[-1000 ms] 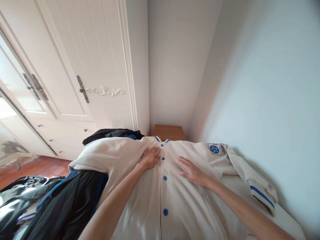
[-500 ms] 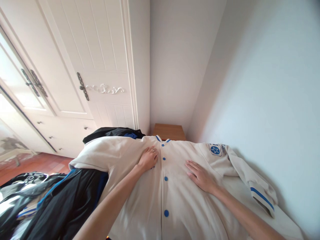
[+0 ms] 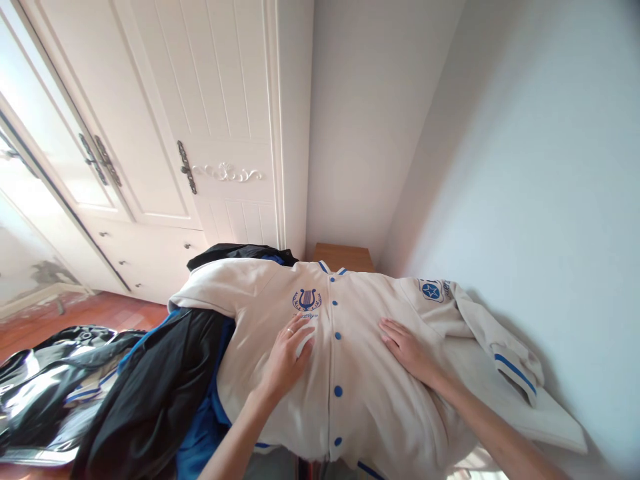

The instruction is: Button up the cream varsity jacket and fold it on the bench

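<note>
Pale walls back a cream, blue-buttoned jacket.

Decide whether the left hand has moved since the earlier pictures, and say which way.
Yes: the left hand has moved downward in the view, now lying farther below the wardrobe's rightmost door handle.
</note>
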Demonstrator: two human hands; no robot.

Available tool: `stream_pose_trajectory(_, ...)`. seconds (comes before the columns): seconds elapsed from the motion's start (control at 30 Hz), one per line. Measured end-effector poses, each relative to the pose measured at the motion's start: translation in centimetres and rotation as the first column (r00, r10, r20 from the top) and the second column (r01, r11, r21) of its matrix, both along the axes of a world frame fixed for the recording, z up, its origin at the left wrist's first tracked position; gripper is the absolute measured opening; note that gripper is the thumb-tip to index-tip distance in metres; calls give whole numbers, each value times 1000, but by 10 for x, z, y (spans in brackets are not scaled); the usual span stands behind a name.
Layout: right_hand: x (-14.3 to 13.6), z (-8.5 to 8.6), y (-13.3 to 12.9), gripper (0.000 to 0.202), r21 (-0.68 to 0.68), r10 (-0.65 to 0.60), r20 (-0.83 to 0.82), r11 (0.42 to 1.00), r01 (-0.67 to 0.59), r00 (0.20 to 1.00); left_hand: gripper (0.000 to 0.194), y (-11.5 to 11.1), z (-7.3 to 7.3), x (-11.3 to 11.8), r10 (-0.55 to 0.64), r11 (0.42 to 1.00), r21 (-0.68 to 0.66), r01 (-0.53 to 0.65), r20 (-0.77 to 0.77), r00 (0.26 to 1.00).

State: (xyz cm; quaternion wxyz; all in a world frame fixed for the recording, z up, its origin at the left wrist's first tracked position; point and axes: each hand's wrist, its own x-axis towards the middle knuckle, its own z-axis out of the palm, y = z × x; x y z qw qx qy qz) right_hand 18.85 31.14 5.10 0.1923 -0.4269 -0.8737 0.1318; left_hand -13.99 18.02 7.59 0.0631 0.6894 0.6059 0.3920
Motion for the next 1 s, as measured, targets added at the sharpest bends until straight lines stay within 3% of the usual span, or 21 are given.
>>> stream_pose_trajectory(0.13, 11, 13, -36, 54, -88, 35, 0, 996, -35, 999, 31, -67, -16, 5, 87, 991, 76, -106, 223, 971)
stream_pose_trajectory(0.27, 25, 24, -78, 61, -173, 24, 26, 985, -19, 999, 29, -120, -31, 9, 165, 973, 93, -210, 353, 921)
stream_pose_trajectory(0.47, 45, 19, -125, 62, -191, 23, -1, 981, -23, 1000, 43, -169, -76, 19, 312, 943, -80, -324, 558, 769)
stream_pose_trajectory(0.53, 50, 17, -135, 62, -181, 16, -13, 983, -18, 1000, 48, -182, -84, 23, 334, 936, -112, -334, 585, 739)
stream_pose_trajectory(0.63, 55, 24, -154, 59, -154, -13, -25, 988, 9, 1000, 50, -202, -75, 25, 290, 955, -123, -271, 585, 757)
stream_pose_trajectory(0.73, 59, 46, -182, 57, -145, 33, -46, 989, -40, 998, 50, -222, -57, 21, 233, 972, -150, -179, 565, 792)
stream_pose_trajectory(0.87, 61, 65, -214, 56, -297, 119, -73, 945, -136, 990, 48, -237, -53, 11, 188, 975, -202, -96, 508, 841)
stream_pose_trajectory(0.93, 57, 52, -221, 51, -455, 118, -111, 877, -156, 987, 47, -237, -58, 11, 188, 975, -203, -94, 510, 840)
stream_pose_trajectory(1.0, 49, 23, -223, 39, -630, 93, -141, 759, -162, 986, 44, -234, -61, 19, 189, 981, -142, -132, 541, 820)
